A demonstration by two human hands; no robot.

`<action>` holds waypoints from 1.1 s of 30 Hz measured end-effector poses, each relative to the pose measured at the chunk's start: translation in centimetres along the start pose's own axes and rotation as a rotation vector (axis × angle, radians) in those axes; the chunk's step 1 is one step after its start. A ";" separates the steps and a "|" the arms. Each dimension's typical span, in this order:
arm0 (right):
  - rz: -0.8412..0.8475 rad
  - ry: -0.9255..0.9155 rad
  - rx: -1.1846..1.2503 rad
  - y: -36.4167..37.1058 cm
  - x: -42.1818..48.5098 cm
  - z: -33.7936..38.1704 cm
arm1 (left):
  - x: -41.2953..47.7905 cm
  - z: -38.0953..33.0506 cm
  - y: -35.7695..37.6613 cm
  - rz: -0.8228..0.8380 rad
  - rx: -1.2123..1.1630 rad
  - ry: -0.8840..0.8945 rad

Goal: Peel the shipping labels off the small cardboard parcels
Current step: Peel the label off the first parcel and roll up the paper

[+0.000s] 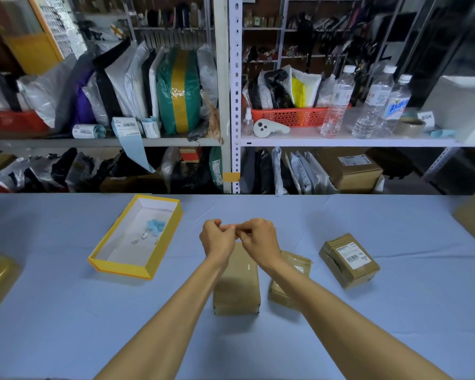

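Three parcels: small brown cardboard boxes lay on the blue tabletop (340,338), in a row from its centre toward the right edge.
Centre parcel (236,286): its top was bare but for a small white fleck; judged already stripped.
Second parcel (280,294): just right of the centre one and partly under the right forearm, with a bit of a label showing.
Right-hand parcel (340,270): set apart nearer the right edge, with a whole white label (353,255) flat on its top.
Left hand (217,237): raised above the centre parcel's far end, fingers curled in.
Right hand (258,237): curled likewise, its fingertips meeting the left's; I could not tell whether a scrap was pinched between them.
Yellow tray (121,266): toward the left edge, holding pale blue scraps.
Handling: each label looked like thin paper, likely to tear if yanked. A fingernail under one corner seemed the best start, followed by a low, slow pull.
Grip: the parcels looked light and apt to slide on the cloth, so the free hand should pin the box down by its sides.
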State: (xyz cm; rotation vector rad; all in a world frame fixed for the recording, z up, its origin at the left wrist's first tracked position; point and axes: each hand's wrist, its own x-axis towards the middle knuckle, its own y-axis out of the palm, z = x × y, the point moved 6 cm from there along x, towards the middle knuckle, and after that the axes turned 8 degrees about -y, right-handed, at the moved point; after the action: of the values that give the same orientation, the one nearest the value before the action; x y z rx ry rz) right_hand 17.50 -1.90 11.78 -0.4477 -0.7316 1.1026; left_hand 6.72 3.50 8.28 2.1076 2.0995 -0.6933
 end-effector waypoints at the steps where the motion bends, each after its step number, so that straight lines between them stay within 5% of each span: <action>1: -0.015 0.029 0.051 -0.2 0.1 -0.3 | 0.0 0.0 0.0 0.004 -0.004 0.018; 5: -0.015 0.170 0.219 -1.8 0.7 -2.2 | -0.2 -0.4 0.7 0.106 0.018 0.082; 10: -0.031 0.195 0.090 -4.4 1.4 -3.0 | -1.2 -2.3 3.0 0.207 0.043 0.157; 16: -0.130 0.298 0.183 -8.2 -0.6 -5.9 | -3.1 -4.7 7.1 0.393 0.342 0.403; 22: -0.218 0.378 0.164 -12.5 -3.8 -8.5 | -5.7 -5.0 12.2 0.518 0.355 0.412; 33: -0.668 0.658 -0.011 -22.5 -15.1 -10.8 | -16.2 -4.7 23.6 0.981 0.412 0.520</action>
State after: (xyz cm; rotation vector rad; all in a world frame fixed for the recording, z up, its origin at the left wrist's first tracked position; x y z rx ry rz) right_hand 35.85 -24.46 14.54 -0.4888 -0.2574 0.2823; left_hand 31.48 -10.99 12.57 3.3477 0.7652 -0.4658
